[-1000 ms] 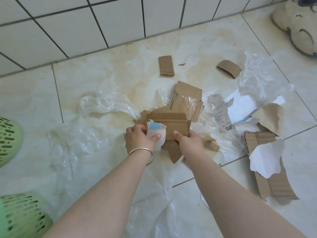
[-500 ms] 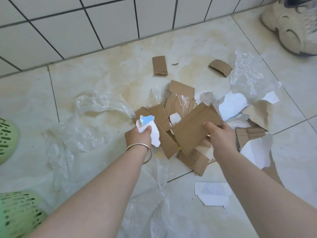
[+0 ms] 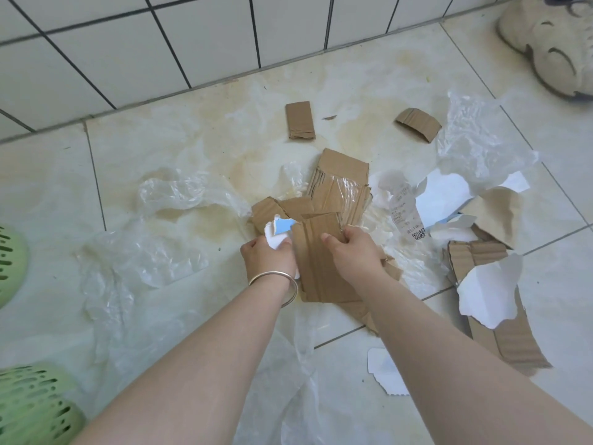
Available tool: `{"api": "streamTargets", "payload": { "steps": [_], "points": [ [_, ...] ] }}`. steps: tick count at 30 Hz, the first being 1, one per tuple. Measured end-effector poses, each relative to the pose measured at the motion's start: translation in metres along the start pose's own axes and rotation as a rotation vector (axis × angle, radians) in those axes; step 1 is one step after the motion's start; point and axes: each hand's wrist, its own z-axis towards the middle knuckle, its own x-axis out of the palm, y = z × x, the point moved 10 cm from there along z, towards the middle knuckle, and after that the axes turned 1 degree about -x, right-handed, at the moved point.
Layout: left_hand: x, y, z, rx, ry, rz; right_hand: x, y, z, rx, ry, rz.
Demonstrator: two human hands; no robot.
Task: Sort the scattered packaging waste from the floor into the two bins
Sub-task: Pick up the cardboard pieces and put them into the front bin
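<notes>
My left hand (image 3: 269, 259) grips a white paper scrap with a blue patch (image 3: 278, 229). Right beside it, my right hand (image 3: 353, 253) holds a brown cardboard piece (image 3: 316, 261), thumb on top, pressed against the paper scrap. Under and behind them lie more cardboard pieces (image 3: 338, 184), one with clear tape on it. Two green slotted bins stand at the left edge, one higher up (image 3: 9, 264) and one at the bottom corner (image 3: 32, 409).
Clear plastic film (image 3: 179, 195) spreads over the floor left and below (image 3: 288, 396). Small cardboard bits (image 3: 300, 120) (image 3: 417, 123) lie near the tiled wall. White paper (image 3: 487, 290), a receipt (image 3: 406, 210) and corrugated strips (image 3: 500, 332) lie to the right. A beige shoe (image 3: 552, 43) sits top right.
My right hand brought the cardboard piece from the right back to the left hand and turned it upright against the paper scrap. The view shifted slightly.
</notes>
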Motion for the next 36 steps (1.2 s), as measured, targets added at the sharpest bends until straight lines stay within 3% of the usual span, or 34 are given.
{"api": "streamTargets", "payload": {
  "steps": [7,17,25,30,36],
  "points": [
    [0.016,-0.002,-0.003,-0.004,0.149,-0.036,0.017,0.002,-0.001,-0.009,0.035,0.004],
    [-0.003,-0.030,-0.024,0.151,0.109,-0.254,0.003,-0.001,-0.015,0.078,0.003,0.340],
    [-0.012,-0.041,-0.053,0.149,0.261,-0.360,-0.024,0.025,-0.043,-0.009,-0.031,0.341],
    [-0.055,-0.055,-0.088,0.229,0.255,-0.377,-0.032,0.058,-0.084,-0.086,-0.036,0.324],
    [-0.155,-0.067,-0.145,0.394,0.188,-0.383,-0.018,0.134,-0.157,-0.250,-0.055,0.220]
  ]
}}
